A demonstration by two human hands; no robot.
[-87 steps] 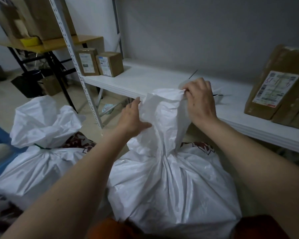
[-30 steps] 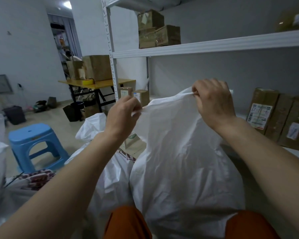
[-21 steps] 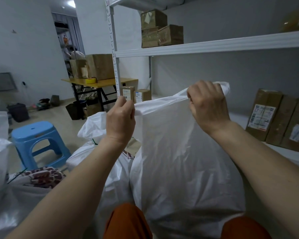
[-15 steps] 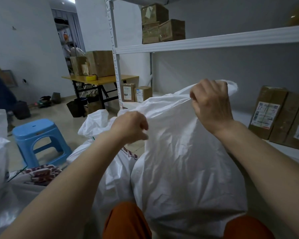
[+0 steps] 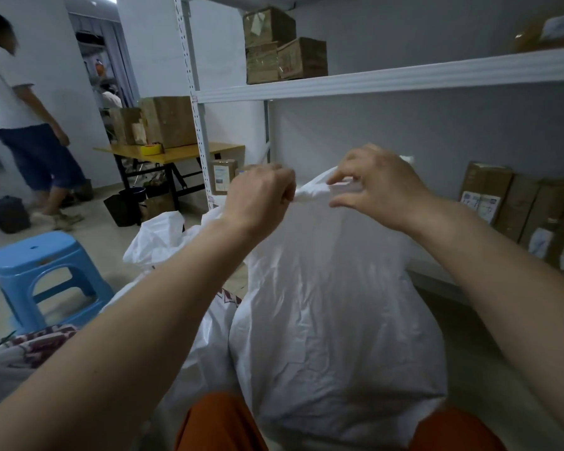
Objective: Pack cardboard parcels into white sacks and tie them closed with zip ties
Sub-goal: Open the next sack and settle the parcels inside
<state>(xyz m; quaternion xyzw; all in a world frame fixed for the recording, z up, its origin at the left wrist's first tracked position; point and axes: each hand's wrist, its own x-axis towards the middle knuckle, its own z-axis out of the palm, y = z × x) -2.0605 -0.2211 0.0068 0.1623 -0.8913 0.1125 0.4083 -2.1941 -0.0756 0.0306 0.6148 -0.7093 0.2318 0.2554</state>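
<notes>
The left hand grips the white sack's bunched top; the right hand seemingly pinches it loosely.

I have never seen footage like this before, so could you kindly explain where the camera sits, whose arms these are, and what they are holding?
The camera is worn on a person's head and looks down at their own bare arms. The left hand grips the gathered top of a full white sack, and the right hand pinches the same top edge. No zip tie is on it yet. Beside it stands another sack, near a blue stool. Cardboard parcels stand on the shelf unit.
</notes>
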